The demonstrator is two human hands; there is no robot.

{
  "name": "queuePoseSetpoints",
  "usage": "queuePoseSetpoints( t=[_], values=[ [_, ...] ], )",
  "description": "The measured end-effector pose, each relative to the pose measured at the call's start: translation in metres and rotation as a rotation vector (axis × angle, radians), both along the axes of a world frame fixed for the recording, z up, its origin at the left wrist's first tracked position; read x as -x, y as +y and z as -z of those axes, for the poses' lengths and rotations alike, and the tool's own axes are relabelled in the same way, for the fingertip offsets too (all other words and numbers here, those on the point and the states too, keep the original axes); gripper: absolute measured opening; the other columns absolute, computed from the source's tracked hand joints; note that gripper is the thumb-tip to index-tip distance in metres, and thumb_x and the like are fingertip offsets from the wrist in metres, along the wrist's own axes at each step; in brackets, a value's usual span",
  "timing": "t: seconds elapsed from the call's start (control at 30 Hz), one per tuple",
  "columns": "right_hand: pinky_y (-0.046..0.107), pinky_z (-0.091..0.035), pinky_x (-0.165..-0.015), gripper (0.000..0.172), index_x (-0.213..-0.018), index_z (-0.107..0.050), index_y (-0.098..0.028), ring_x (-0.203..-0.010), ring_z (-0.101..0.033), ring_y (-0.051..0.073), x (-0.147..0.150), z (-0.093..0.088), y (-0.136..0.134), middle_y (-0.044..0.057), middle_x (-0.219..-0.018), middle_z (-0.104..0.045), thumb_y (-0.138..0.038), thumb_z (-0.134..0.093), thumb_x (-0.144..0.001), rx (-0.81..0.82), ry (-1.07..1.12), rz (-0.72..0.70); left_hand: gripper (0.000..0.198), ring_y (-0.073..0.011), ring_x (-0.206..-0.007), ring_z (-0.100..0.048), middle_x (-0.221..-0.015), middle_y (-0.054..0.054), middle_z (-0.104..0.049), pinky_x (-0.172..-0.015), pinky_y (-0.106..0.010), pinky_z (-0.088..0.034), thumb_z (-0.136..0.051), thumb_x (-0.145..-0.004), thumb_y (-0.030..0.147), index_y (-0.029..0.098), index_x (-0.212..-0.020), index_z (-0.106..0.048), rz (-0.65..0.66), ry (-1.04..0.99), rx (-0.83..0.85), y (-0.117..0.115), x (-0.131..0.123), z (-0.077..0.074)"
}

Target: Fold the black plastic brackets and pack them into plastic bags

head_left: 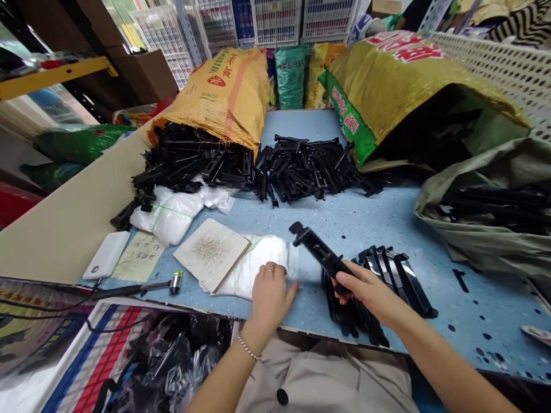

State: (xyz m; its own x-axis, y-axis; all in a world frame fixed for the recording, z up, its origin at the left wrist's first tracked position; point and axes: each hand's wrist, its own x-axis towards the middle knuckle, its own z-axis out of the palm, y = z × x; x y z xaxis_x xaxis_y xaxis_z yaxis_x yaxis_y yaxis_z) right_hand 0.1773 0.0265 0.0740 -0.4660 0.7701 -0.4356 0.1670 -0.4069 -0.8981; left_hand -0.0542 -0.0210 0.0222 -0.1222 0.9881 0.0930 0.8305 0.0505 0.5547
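Observation:
My right hand (365, 289) grips one long black plastic part (321, 252), lifted at a slant over a neat row of the same black parts (390, 275) near the table's front edge. My left hand (269, 295) rests palm down with fingers together on a white plastic bag (260, 261). A square tile (212, 252) with a heap of tiny metal bits lies just left of that bag.
A big loose pile of black parts (301, 169) spills from a yellow sack (224, 94) at the back of the blue table (430, 229). More sacks (400, 80) stand right. A small hammer (138, 288), a white power bank (107, 255) and a paper slip (138, 256) lie left.

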Motion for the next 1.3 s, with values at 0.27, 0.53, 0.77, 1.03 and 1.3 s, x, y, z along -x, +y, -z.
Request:
queuePoseSetpoints(
  t=[0.27, 0.53, 0.77, 1.03, 1.3],
  values=[
    [0.024, -0.045, -0.055, 0.03, -0.096, -0.067, -0.018, -0.066, -0.055, 0.012, 0.014, 0.018, -0.03, 0.005, -0.09, -0.062, -0.045, -0.065, -0.084, 0.214, 0.331, 0.256, 0.016, -0.0187, -0.076, -0.061, -0.077, -0.003, -0.064, -0.072, -0.03, -0.047, -0.053, -0.085, 0.023, 0.019, -0.074, -0.064, -0.017, -0.415, 0.086, 0.017, 0.019, 0.006],
    [0.022, -0.048, -0.054, 0.031, -0.099, -0.071, -0.016, -0.064, -0.056, 0.009, 0.067, 0.022, -0.024, 0.01, -0.114, -0.063, -0.042, -0.068, -0.083, 0.376, 0.509, 0.253, 0.03, -0.0165, -0.074, -0.059, -0.076, -0.003, -0.061, -0.071, -0.028, -0.045, -0.06, -0.08, 0.04, 0.017, -0.061, -0.065, -0.076, -0.738, 0.037, 0.013, 0.032, 0.003],
    [0.021, -0.049, -0.053, 0.032, -0.089, -0.072, -0.013, -0.063, -0.057, 0.01, 0.094, 0.026, -0.016, 0.006, -0.085, -0.065, -0.042, -0.074, -0.077, 0.372, 0.527, 0.266, 0.028, -0.0106, -0.058, -0.049, -0.063, 0.003, -0.051, -0.058, -0.023, -0.041, -0.074, -0.067, 0.034, 0.018, -0.058, -0.053, -0.159, -0.876, -0.036, 0.007, 0.027, 0.003],
    [0.02, -0.047, -0.051, 0.033, -0.089, -0.072, -0.013, -0.061, -0.054, 0.009, 0.084, 0.028, -0.01, 0.005, -0.08, -0.065, -0.043, -0.075, -0.075, 0.303, 0.452, 0.358, 0.006, -0.0195, -0.091, -0.059, -0.107, -0.009, -0.06, -0.081, -0.035, -0.048, -0.055, -0.081, 0.017, 0.02, -0.081, -0.06, -0.14, -0.461, -0.313, -0.009, 0.049, -0.003],
    [0.023, -0.049, -0.048, 0.041, -0.102, -0.062, -0.016, -0.054, -0.059, 0.012, 0.056, 0.005, -0.051, 0.004, -0.077, -0.063, -0.053, -0.061, -0.084, 0.292, 0.436, 0.011, 0.037, -0.0176, -0.083, -0.064, -0.115, -0.009, -0.064, -0.076, -0.032, -0.054, -0.047, -0.084, 0.012, 0.021, -0.116, -0.062, -0.025, -0.289, -0.113, -0.008, 0.046, -0.014]
  ],
)
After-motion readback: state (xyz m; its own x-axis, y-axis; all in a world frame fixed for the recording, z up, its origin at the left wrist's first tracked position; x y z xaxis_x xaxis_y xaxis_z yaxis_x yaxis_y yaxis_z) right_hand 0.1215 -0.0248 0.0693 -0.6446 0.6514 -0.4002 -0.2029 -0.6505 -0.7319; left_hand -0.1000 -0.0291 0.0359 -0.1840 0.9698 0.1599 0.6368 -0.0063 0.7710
